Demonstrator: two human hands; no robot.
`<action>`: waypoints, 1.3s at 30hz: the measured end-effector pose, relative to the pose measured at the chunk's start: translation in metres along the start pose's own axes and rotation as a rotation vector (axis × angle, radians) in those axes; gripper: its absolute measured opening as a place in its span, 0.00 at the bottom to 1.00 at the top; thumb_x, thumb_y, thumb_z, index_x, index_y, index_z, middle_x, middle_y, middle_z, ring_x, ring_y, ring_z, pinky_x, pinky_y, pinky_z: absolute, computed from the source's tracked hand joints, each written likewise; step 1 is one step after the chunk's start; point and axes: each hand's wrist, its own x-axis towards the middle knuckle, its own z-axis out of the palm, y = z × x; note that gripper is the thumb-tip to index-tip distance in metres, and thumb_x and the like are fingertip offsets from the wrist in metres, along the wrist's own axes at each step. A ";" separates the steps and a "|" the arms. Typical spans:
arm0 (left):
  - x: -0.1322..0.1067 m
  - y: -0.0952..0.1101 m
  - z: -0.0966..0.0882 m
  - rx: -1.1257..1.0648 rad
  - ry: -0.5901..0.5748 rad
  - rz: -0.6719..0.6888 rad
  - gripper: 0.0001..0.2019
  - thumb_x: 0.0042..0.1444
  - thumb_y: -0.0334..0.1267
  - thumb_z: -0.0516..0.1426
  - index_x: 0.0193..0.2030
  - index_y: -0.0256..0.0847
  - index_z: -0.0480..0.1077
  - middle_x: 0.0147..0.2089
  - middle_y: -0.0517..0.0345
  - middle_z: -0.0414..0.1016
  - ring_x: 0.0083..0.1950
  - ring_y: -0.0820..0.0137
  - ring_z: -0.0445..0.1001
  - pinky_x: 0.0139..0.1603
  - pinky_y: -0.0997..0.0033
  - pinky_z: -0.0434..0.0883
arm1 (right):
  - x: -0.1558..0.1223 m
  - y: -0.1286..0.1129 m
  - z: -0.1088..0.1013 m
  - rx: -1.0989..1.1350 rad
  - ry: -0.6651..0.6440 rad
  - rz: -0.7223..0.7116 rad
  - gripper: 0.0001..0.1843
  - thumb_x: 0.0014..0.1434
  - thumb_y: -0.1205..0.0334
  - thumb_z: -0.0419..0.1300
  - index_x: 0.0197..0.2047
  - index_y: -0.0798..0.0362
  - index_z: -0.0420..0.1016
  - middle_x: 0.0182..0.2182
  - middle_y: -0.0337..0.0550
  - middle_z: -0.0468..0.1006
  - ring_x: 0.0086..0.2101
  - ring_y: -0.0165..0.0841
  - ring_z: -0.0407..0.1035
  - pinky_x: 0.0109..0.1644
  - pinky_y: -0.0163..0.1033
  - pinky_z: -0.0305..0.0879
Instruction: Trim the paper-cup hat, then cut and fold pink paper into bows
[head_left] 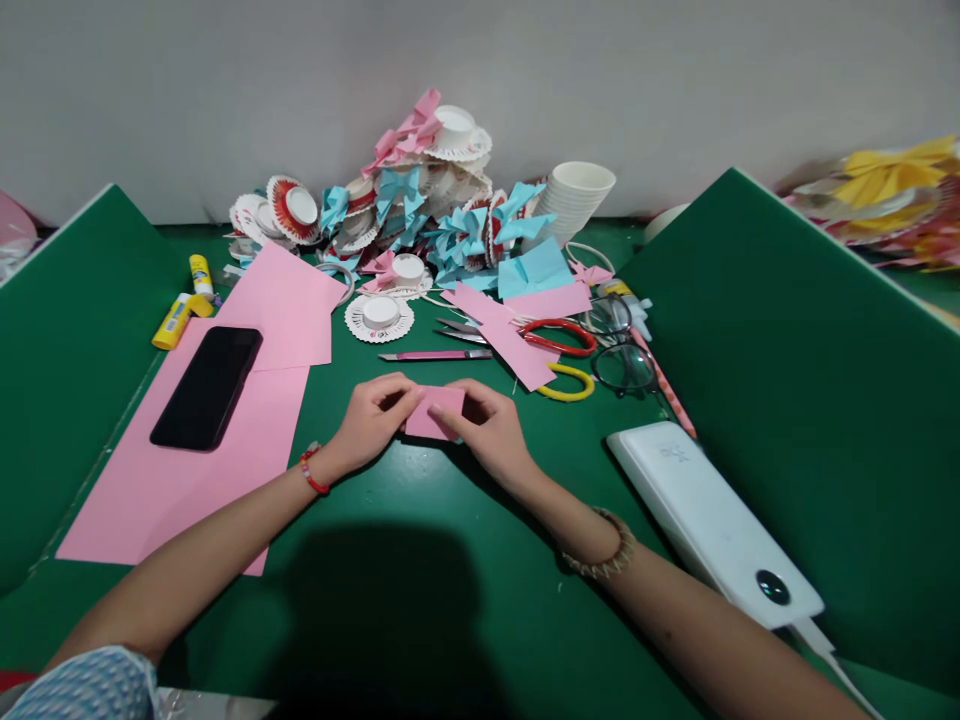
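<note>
A small rectangular piece of pink paper (433, 418) is held between my two hands, just above the green table. My left hand (375, 418) pinches its left edge between thumb and fingers. From the other side, my right hand (491, 430) grips it, thumb lying across the front face and fingers behind. Most of the fingers behind the paper are hidden. Beyond my hands lie a pink craft knife (435, 356), red-handled scissors (559, 338), yellow-handled scissors (566, 384) and a pink paper strip (517, 345).
Pink sheets (292, 300) lie left under a black phone (208, 388), near glue sticks (174, 320). Paper-cup crafts (405, 215) with bows pile at the back beside stacked cups (576, 195). Glasses (624, 368) and a white power bank (712, 520) sit right. Green partitions (795, 380) flank both sides.
</note>
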 end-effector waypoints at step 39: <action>0.006 -0.003 -0.005 -0.332 0.001 -0.246 0.11 0.37 0.38 0.68 0.29 0.36 0.78 0.30 0.55 0.79 0.30 0.71 0.74 0.35 0.71 0.72 | -0.002 -0.001 -0.003 0.027 0.110 -0.256 0.08 0.48 0.69 0.66 0.29 0.44 0.82 0.46 0.40 0.70 0.31 0.25 0.69 0.39 0.38 0.67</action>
